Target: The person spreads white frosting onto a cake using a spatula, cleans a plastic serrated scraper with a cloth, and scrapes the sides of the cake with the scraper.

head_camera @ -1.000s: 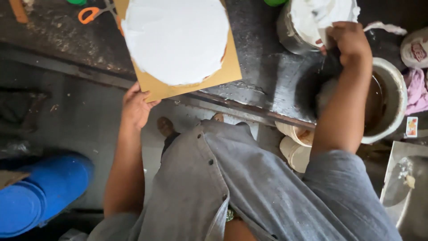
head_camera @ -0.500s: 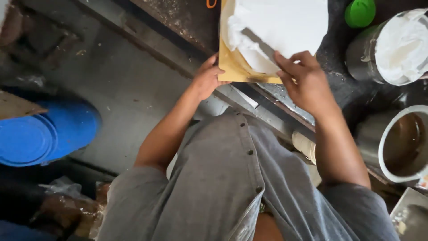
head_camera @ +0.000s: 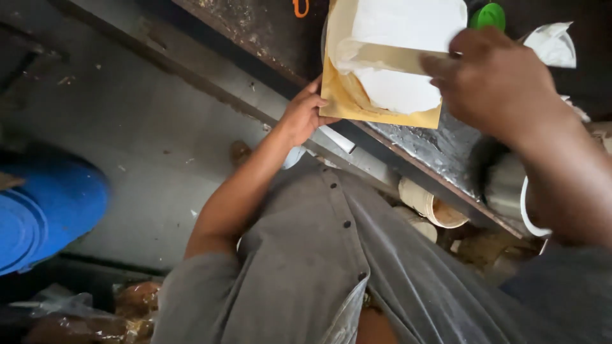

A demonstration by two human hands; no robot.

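Note:
My left hand (head_camera: 301, 116) grips the near left edge of a tan cardboard sheet (head_camera: 389, 116) that lies on a dark, wet workbench (head_camera: 446, 146). On the cardboard rests a white round sheet (head_camera: 408, 28), creased at its left side. My right hand (head_camera: 496, 79) is closed on a flat, pale, smeared blade-like tool (head_camera: 389, 58), which lies across the white sheet. My grey shirt and both forearms fill the lower part of the view.
A green lid (head_camera: 489, 14), an orange scissors handle (head_camera: 301, 7) and a white bucket (head_camera: 553, 44) sit at the bench's far side. A white-rimmed pot (head_camera: 524, 207) and cream tubs (head_camera: 428, 204) stand lower right. A blue drum (head_camera: 44, 213) stands on the floor at left.
My right hand left the pot at the right and came over the white sheet with the flat tool. My left hand stayed on the cardboard's edge.

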